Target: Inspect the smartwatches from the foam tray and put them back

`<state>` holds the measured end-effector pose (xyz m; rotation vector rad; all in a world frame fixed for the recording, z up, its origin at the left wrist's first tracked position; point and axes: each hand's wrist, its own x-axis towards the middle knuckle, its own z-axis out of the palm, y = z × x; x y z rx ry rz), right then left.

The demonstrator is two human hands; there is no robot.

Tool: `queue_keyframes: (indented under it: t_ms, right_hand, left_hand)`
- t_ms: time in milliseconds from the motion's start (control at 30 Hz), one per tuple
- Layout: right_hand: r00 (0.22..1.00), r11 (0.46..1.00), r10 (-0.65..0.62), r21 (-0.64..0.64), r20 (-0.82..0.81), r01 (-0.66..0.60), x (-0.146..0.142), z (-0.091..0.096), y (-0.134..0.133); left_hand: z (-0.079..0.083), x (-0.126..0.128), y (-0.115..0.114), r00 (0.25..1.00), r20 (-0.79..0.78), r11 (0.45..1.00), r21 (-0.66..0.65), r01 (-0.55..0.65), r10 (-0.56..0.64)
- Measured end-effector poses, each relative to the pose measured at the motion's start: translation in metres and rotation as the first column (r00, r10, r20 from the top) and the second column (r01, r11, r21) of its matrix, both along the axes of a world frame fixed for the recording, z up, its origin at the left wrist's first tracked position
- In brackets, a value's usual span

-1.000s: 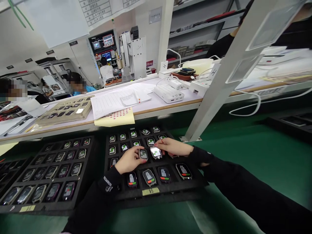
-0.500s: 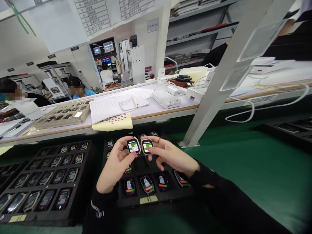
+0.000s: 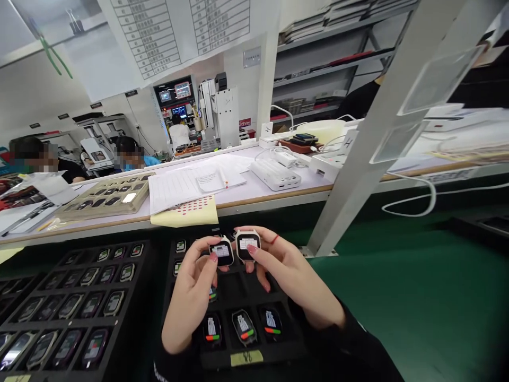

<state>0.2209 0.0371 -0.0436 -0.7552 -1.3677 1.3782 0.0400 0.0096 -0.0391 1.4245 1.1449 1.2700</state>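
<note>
Side by side above a black foam tray, two smartwatches with lit screens are held up. My left hand is closed around one smartwatch, its thumb at the screen's lower left. Gripped in my right hand is the other smartwatch, with the thumb tip on its screen. The held watches have pale frames and dark screens with white panels. Below, several watches lie in the tray's front row, such as a lit watch showing white text and a red-green strip. My hands cover part of the tray.
A second black tray full of watches lies at the left. Behind stands a shelf with papers, a beige tray and a white power bank. A slanted metal post rises at the right. Several people work beyond.
Both watch screens have changed from green and white patches to mostly white panels. The right watch is raised slightly relative to the left one. The camera view has shifted a little.
</note>
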Motion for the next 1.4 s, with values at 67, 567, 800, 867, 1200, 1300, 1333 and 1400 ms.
queue_keyframes:
  t_ms: [67, 567, 800, 867, 1200, 1300, 1333, 1400]
  right_hand:
    - [1.000, 1.000, -0.016, 0.002, 0.012, 0.016, 0.002, 0.000, 0.000]
    - [1.000, 1.000, -0.016, 0.010, 0.022, 0.016, -0.002, 0.002, 0.002]
    - [1.000, 1.000, -0.003, 0.009, 0.024, 0.002, -0.003, -0.002, 0.001]
    - [1.000, 1.000, 0.011, 0.006, 0.017, -0.011, -0.003, -0.003, 0.000]
    - [0.962, 0.967, 0.250, -0.034, -0.107, -0.254, 0.006, -0.004, -0.011]
    - [0.985, 0.980, 0.173, 0.109, -0.027, -0.169, 0.006, 0.005, -0.030]
    - [0.991, 0.974, 0.134, 0.184, 0.004, -0.133, 0.006, 0.008, -0.037]
    - [0.991, 0.954, 0.098, 0.274, 0.087, -0.118, 0.004, 0.011, -0.052]
  left_hand:
    - [0.001, 0.002, -0.001, 1.000, 0.011, 1.000, -0.005, 0.020, -0.020]
    - [-0.004, 0.006, 0.002, 0.994, 0.073, 0.996, 0.034, -0.082, 0.079]
    - [-0.002, 0.008, 0.001, 0.992, 0.102, 0.996, 0.055, -0.076, 0.070]
    - [-0.001, 0.008, 0.002, 0.991, 0.113, 0.996, 0.037, -0.075, 0.070]
    - [0.003, -0.003, -0.005, 0.985, 0.114, 0.987, 0.079, -0.142, 0.132]
    - [0.003, -0.008, -0.006, 0.983, 0.106, 0.981, 0.108, -0.163, 0.152]
    - [0.003, -0.010, -0.007, 0.981, 0.101, 0.977, 0.119, -0.175, 0.164]
    - [0.003, -0.012, -0.007, 0.977, 0.090, 0.968, 0.141, -0.207, 0.195]
